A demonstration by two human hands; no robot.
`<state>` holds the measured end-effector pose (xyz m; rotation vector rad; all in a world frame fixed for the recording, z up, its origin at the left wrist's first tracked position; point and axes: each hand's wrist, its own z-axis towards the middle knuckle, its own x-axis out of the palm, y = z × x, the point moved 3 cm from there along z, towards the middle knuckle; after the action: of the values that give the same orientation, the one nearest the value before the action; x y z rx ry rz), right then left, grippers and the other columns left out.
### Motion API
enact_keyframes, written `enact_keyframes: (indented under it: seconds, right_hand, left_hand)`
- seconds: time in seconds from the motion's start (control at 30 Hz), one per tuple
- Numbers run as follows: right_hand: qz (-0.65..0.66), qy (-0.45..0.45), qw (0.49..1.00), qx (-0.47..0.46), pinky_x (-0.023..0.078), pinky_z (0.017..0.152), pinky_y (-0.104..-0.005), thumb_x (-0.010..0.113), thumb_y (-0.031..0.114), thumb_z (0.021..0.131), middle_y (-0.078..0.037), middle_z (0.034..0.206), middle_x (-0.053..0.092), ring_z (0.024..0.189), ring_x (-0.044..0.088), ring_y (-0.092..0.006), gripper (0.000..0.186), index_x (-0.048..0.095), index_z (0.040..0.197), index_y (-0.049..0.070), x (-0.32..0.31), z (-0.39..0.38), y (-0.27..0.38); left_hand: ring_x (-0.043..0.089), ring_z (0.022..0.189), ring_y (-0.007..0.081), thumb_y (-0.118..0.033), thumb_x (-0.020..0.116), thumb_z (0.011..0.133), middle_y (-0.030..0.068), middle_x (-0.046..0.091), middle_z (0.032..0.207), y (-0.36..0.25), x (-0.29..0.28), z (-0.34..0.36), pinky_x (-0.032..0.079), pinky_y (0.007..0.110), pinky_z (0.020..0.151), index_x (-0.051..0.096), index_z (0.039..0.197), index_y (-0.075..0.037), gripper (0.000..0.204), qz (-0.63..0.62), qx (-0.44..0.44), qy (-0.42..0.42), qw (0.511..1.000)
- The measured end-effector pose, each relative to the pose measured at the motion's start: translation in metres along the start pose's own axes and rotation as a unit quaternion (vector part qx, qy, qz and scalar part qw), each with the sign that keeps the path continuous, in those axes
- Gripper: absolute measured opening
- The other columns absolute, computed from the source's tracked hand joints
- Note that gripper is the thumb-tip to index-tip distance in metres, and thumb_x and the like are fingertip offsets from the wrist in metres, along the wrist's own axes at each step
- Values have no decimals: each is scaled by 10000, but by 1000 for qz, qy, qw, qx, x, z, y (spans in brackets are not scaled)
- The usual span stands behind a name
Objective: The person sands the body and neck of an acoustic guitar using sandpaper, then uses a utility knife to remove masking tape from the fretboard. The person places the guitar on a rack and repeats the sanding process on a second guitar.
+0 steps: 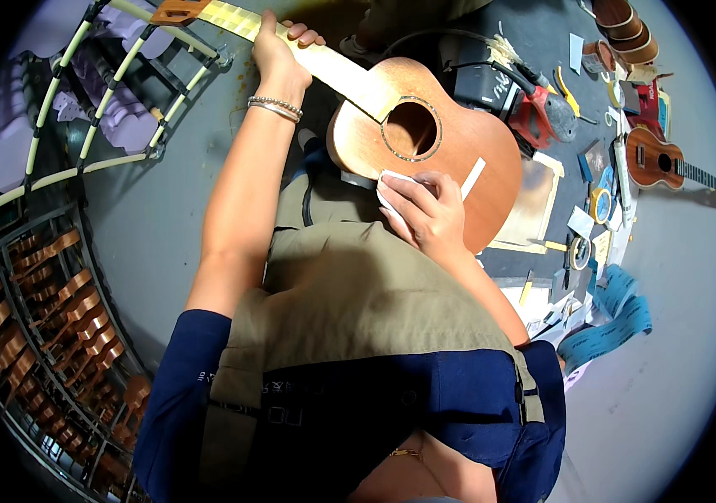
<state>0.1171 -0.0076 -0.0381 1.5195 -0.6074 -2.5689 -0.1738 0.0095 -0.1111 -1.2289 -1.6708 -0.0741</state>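
Observation:
An unstrung brown wooden ukulele (pixel 475 138) lies slanted in front of me, face up, with its headstock (pixel 178 11) at the upper left. Pale yellow tape covers its fretboard (pixel 337 74), and a white strip (pixel 473 178) sits on the top below the soundhole. My left hand (pixel 284 54) is wrapped around the neck, fingertips showing at the far edge. Near the body's closest side, my right hand (pixel 429 210) grips a folded white pad (pixel 397 197) and holds it against the edge. Whether the pad is cloth or abrasive paper, I cannot tell.
At right, a dark workbench (pixel 504 267) bears a red-and-grey power tool (pixel 542 117), yellow-handled pliers (pixel 567 90), tape rolls (pixel 599 205) and a blue abrasive strip (pixel 609 323). Another ukulele (pixel 655 159) lies beyond. Racks with purple forms (pixel 2 134) and wooden parts (pixel 81 314) stand left.

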Motion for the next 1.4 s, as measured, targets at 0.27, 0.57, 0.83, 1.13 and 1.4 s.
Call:
enact_keyframes:
  seconds: [0.27,0.57,0.83,1.13,1.4]
  right_hand:
    - [5,-15,1000,13,412,758,-348,720,221,673,57,1107,603,904,515,-227,348,665,1002,122,22,17,11]
    - [-25,-5,1000,-7,398,766,-333,715,208,656,42,1121,588,947,507,-218,364,660,1004,118,19,20,11]
    - [-100,-9,995,-6,386,757,-335,711,226,652,43,1081,592,912,521,-205,357,658,986,113,18,21,14]
    - [-34,-74,996,28,380,727,-348,730,227,655,22,1079,584,897,506,-224,322,666,967,182,3,4,1]
    - [-44,-51,997,29,400,717,-355,735,214,641,14,1106,574,915,505,-239,364,664,997,200,14,7,7]
  left_hand:
    - [335,477,137,-390,405,954,-8,330,562,2,18,-23,377,320,556,359,754,-113,345,18,19,0,1000]
    - [345,478,138,-402,412,951,-5,343,568,1,12,-14,380,326,555,353,774,-108,348,23,15,19,999]
    - [341,481,144,-389,417,951,0,345,566,7,20,-25,381,328,562,360,768,-106,342,23,23,11,999]
    - [330,484,145,-390,417,946,1,330,563,5,25,-26,364,322,569,349,752,-112,346,18,22,7,1000]
    - [333,480,147,-394,406,951,5,336,565,6,21,-30,375,332,561,357,766,-109,344,10,31,8,999]
